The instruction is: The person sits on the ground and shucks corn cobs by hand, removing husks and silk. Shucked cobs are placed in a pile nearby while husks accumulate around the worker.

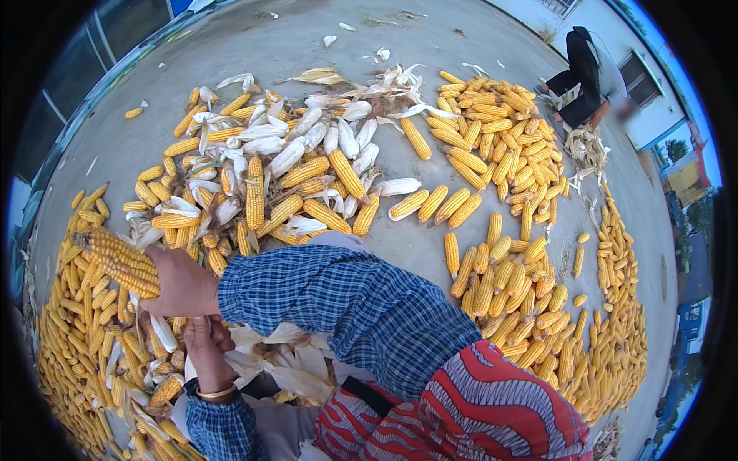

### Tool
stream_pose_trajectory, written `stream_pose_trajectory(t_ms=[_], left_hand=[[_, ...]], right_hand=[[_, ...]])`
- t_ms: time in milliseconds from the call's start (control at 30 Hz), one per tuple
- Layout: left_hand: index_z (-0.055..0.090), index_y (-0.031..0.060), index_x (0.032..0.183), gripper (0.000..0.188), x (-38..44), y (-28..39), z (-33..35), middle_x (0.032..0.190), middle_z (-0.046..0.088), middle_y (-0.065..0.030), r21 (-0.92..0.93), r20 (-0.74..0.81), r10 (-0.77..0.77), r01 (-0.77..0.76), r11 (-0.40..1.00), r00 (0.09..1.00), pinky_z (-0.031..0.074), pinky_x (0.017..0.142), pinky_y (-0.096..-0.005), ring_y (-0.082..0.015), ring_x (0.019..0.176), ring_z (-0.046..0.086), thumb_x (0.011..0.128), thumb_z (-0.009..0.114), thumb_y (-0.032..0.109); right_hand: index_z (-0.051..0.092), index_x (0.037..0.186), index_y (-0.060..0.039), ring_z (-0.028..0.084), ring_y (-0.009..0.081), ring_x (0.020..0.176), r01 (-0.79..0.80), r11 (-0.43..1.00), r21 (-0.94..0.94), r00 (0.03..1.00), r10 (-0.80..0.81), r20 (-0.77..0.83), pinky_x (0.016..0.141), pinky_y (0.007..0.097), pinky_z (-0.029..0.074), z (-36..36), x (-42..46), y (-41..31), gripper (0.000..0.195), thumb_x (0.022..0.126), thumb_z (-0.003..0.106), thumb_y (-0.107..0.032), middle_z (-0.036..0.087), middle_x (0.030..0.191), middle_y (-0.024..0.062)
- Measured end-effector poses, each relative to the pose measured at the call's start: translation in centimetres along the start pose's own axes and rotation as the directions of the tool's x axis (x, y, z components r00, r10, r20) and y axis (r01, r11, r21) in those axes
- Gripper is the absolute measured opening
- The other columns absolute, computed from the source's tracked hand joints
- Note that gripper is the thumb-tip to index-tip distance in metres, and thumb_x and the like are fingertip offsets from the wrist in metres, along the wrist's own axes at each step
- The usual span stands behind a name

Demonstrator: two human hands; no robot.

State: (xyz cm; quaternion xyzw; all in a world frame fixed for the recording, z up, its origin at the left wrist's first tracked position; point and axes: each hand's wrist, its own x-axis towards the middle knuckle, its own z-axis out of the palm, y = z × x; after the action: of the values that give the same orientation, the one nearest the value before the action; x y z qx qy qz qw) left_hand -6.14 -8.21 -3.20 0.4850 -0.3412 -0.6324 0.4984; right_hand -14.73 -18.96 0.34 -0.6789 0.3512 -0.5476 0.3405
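Note:
My right hand (181,282), reaching from the right in a blue checked sleeve, grips a yellow corn cob (124,262) near one end. The cob's darker, dry-silked tip points to the upper left. Just below, my left hand (209,350), with a gold-coloured bangle at the wrist, has its thumb and fingers curled close to the underside of my right hand. Whether it pinches a husk there is hidden. Pale dry husks (300,369) lie beside my left hand, over my lap. Husked cobs (75,328) are heaped beyond both hands on the left.
Ahead lies a mixed pile of white-husked ears (288,155) and bare cobs. More cob heaps (496,132) (519,294) stand to the right on the concrete floor (398,173). A person (588,80) bends over husks at the upper right, near a white building.

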Motion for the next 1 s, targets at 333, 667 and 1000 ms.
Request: stream_pose_trajectory(t_ms=[333, 667, 1000], left_hand=[[0.056, 0.01, 0.088, 0.036, -0.4, -0.2, -0.7, 0.06, 0.037, 0.0067, -0.011, 0.003, -0.016, 0.016, 1.0, 1.0, 0.02, 0.043, -0.0213, -0.0042, 0.048, 0.029, 0.103, 0.051, 0.043], [0.056, 0.0092, 0.08, 0.043, -1.7, 0.8, 0.4, 0.056, 0.036, 0.0066, 0.069, -0.046, -0.027, 0.03, 0.997, 0.999, 0.019, 0.044, -0.0217, -0.0037, 0.048, 0.029, 0.102, 0.051, 0.045], [0.059, -0.0032, 0.097, 0.039, -0.3, -1.4, -1.7, 0.07, 0.057, -0.0078, 0.632, 0.138, 0.116, -0.177, 0.754, 0.984, 0.041, 0.056, -0.0315, -0.0199, 0.06, 0.05, 0.101, 0.055, 0.036]], right_hand=[[0.052, 0.102, 0.0037, 0.068, 0.0418, 0.079, 0.008, 1.0, -0.001, 0.997, -0.008, 0.08, 0.07, 0.045, 0.055, -0.1, -0.4, -1.2, 0.054, 0.067, 0.079, -0.027, 0.066, 0.083, 0.0236], [0.051, 0.099, -0.0012, 0.067, 0.0375, 0.071, 0.562, 0.785, -0.259, 0.811, -0.461, 0.36, 0.061, 0.0454, 0.053, -2.9, 0.6, -1.2, 0.052, 0.07, 0.079, -0.034, 0.065, 0.079, 0.0181], [0.056, 0.104, -0.0014, 0.068, 0.0357, 0.079, 0.195, 0.812, -0.55, 0.911, 0.058, 0.408, 0.068, 0.045, 0.054, -7.5, 0.5, 0.7, 0.054, 0.069, 0.076, -0.038, 0.067, 0.088, 0.0187]])
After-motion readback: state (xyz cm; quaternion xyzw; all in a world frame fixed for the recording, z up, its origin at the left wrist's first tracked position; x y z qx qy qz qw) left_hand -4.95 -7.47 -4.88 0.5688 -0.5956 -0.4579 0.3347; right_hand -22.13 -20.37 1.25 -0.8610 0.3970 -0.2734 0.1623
